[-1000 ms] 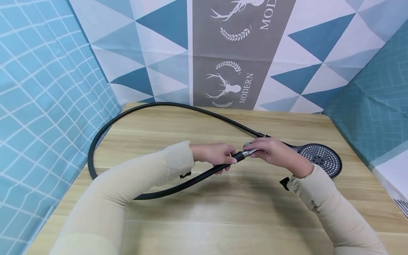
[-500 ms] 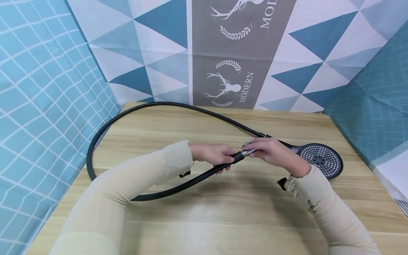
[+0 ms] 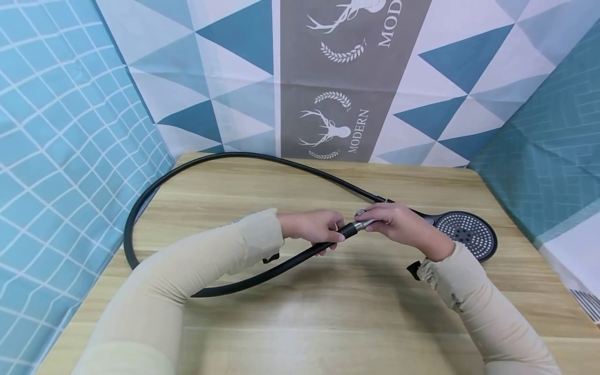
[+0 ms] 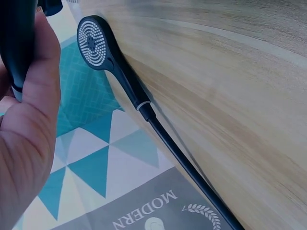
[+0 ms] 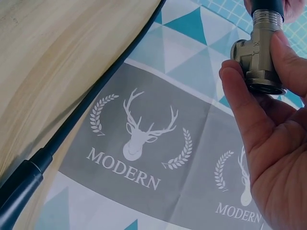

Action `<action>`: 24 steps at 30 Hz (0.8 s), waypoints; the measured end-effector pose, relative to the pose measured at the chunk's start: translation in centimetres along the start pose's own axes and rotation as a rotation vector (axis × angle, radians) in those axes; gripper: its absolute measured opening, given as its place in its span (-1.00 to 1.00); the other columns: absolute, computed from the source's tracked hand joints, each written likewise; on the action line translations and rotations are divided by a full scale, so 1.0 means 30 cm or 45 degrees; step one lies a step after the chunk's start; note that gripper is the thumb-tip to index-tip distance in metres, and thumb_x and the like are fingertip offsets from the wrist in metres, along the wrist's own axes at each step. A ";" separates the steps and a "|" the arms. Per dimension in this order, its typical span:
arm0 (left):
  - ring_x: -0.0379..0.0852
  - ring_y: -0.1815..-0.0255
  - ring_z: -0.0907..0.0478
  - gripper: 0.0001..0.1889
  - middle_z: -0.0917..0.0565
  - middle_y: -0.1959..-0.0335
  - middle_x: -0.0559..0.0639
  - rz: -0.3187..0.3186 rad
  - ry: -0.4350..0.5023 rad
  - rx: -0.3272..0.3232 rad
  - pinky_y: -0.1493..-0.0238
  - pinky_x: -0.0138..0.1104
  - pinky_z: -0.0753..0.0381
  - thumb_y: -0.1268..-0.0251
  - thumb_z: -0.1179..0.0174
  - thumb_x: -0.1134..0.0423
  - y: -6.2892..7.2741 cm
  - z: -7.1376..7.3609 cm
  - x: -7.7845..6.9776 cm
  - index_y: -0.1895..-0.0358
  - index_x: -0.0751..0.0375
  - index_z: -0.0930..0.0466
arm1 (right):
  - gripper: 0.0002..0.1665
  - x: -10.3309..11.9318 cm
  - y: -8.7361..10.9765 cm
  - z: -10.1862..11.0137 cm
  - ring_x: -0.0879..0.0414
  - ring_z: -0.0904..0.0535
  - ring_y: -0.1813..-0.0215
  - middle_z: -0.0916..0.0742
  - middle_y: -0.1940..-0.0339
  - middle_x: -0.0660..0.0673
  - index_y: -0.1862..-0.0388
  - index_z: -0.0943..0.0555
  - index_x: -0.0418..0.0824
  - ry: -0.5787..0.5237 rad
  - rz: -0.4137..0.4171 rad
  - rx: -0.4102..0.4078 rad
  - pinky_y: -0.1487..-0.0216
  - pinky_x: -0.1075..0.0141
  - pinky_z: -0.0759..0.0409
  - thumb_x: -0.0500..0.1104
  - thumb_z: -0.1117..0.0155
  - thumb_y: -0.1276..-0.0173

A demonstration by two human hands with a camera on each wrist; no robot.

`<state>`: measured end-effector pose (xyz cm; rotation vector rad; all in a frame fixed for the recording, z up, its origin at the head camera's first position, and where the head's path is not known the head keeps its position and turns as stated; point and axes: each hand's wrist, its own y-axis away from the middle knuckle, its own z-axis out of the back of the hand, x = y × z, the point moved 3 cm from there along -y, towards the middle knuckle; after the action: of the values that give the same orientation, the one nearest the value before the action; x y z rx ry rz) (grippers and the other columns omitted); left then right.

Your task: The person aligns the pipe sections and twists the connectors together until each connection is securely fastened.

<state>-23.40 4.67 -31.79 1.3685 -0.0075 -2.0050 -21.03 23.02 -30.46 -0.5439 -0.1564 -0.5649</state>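
In the head view my left hand (image 3: 319, 226) grips the black end of a shower hose (image 3: 262, 277) above the table. My right hand (image 3: 396, 221) pinches a metal tee fitting between thumb and fingers. The right wrist view shows this fitting (image 5: 261, 62) more fully: a side outlet, an open lower end, and threads partly visible below the hose's black nut (image 5: 267, 5). Fitting and hose end are in line and meet. At the hose's other end a black shower head (image 3: 466, 234) lies spray face up on the table, partly behind my right forearm.
The hose loops across the left and back of the wooden table (image 3: 300, 333), passing over its left edge. A patterned cloth wall (image 3: 234, 67) stands behind, with a blue grid sheet (image 3: 56, 156) on the left and a teal one (image 3: 553, 146) on the right.
The head view has shifted slightly. Both hands keep their holds on the hose end and the tee fitting, with hardly any visible movement.
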 end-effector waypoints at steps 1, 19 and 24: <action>-0.14 0.69 -0.47 -0.88 -0.52 0.51 0.09 -0.003 0.003 -0.002 0.62 -0.38 -0.49 -0.47 0.00 0.36 -0.001 -0.001 0.000 0.09 0.35 -0.33 | -0.62 -0.001 0.000 0.001 -0.03 -0.68 0.24 -0.73 0.21 -0.23 0.17 -0.69 -0.36 0.000 -0.004 0.004 0.33 0.17 -0.63 -0.53 -0.43 0.03; -0.11 0.65 -0.45 -0.87 -0.48 0.55 0.08 0.033 0.117 0.064 0.56 -0.34 -0.51 -0.50 0.05 0.35 -0.018 0.013 -0.015 0.07 0.35 -0.25 | -0.55 -0.020 0.000 0.006 0.05 -0.62 0.24 -0.70 0.22 -0.20 0.14 -0.64 -0.35 -0.057 0.134 -0.091 0.33 0.23 -0.56 -0.64 -0.34 0.05; -0.12 0.65 -0.44 -0.85 -0.48 0.55 0.08 0.054 0.101 0.069 0.56 -0.35 -0.51 -0.48 0.01 0.34 -0.026 0.011 -0.014 0.09 0.35 -0.26 | -0.56 -0.033 0.009 -0.003 0.06 -0.62 0.24 -0.69 0.22 -0.19 0.13 -0.64 -0.34 -0.054 0.111 -0.077 0.33 0.24 -0.56 -0.63 -0.33 0.01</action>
<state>-24.01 5.37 -31.59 1.4695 -0.0544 -1.9271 -21.72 23.62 -30.95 -0.6188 -0.1551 -0.4751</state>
